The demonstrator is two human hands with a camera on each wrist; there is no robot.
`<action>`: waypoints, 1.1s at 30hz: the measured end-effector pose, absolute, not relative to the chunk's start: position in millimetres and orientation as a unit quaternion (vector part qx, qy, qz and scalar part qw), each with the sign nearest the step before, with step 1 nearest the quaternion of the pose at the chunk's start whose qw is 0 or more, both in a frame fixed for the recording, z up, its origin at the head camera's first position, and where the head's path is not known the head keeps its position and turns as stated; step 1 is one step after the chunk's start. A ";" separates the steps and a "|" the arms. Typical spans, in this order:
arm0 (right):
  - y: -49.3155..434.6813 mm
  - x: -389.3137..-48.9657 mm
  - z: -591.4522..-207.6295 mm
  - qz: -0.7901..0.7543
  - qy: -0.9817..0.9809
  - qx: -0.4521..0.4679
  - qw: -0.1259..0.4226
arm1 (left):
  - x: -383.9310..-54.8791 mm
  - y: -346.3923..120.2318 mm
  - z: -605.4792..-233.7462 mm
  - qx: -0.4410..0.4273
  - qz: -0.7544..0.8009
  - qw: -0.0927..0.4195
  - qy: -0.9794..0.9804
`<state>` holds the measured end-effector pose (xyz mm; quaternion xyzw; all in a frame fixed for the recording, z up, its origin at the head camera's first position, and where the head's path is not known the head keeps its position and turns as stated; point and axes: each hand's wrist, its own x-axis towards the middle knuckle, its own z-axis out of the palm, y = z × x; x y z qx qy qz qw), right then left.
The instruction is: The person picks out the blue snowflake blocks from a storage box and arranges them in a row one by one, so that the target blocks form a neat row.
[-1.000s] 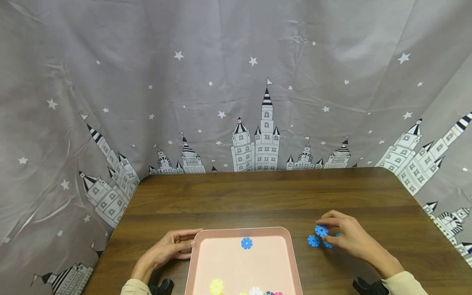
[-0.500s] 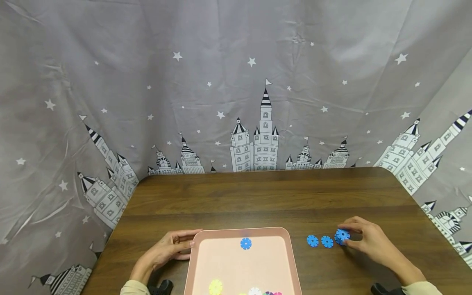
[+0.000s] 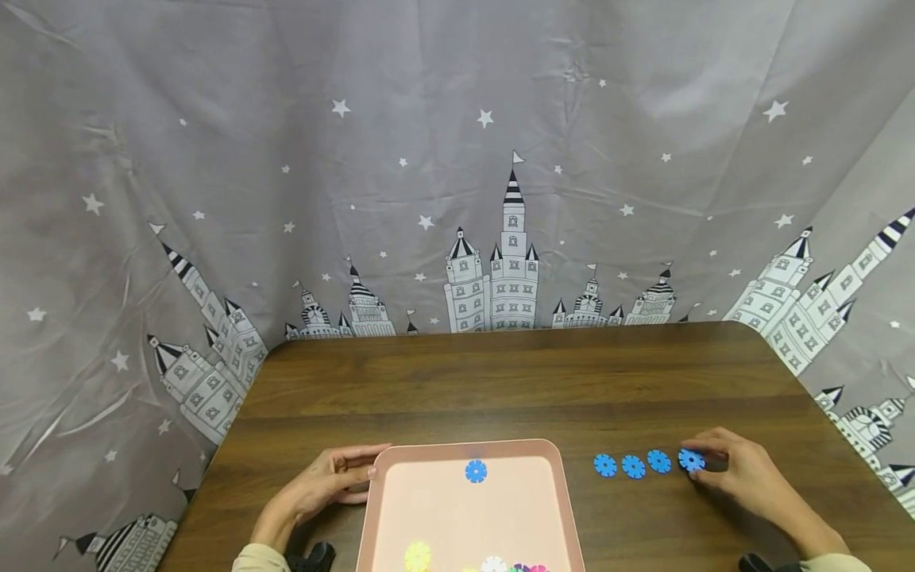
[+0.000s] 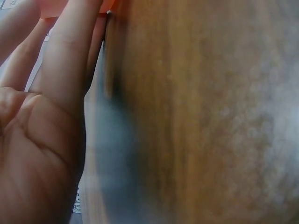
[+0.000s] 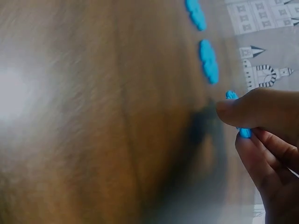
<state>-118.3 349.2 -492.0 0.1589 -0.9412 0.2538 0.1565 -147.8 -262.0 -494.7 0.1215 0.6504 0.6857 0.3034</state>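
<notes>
In the head view, my right hand (image 3: 747,473) pinches a blue notched disc (image 3: 691,460) between thumb and fingers. The right wrist view shows that disc (image 5: 245,132) edge-on, partly covered by the thumb. Left of it, three similar blue discs (image 3: 633,466) lie in a row on the table. My left hand (image 3: 325,485) rests against the upper left corner of a pink tray (image 3: 468,453), fingers extended and thumb at its side rim. In the left wrist view, the fingers of my left hand (image 4: 56,93) reach up to the tray's edge.
Inside the tray, a blue disc (image 3: 476,471) lies near the far rim. A yellow disc (image 3: 418,557), a white disc (image 3: 493,565) and other coloured pieces lie nearer, cut off by the frame. A grey castle-print curtain (image 3: 457,159) hangs behind the wooden table (image 3: 457,389).
My right hand has moved rightward along the table, leaving the blue discs spread into a row; earlier they were bunched by its fingers. The left hand and tray have stayed put.
</notes>
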 end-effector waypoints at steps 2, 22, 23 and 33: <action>350.7 -117.3 -495.3 0.262 -0.941 0.152 0.149 | -147.9 -262.1 -494.9 0.122 0.685 0.303 0.651; 347.5 -117.8 -492.9 0.272 -0.950 0.115 0.100 | -150.5 -262.4 -495.3 0.115 0.684 0.299 0.656; 347.6 -117.9 -493.1 0.272 -0.951 0.114 0.098 | -150.6 -262.6 -495.7 0.116 0.684 0.299 0.655; 346.5 -116.7 -496.8 0.277 -0.948 0.119 0.106 | -148.9 -263.7 -496.7 0.119 0.682 0.303 0.655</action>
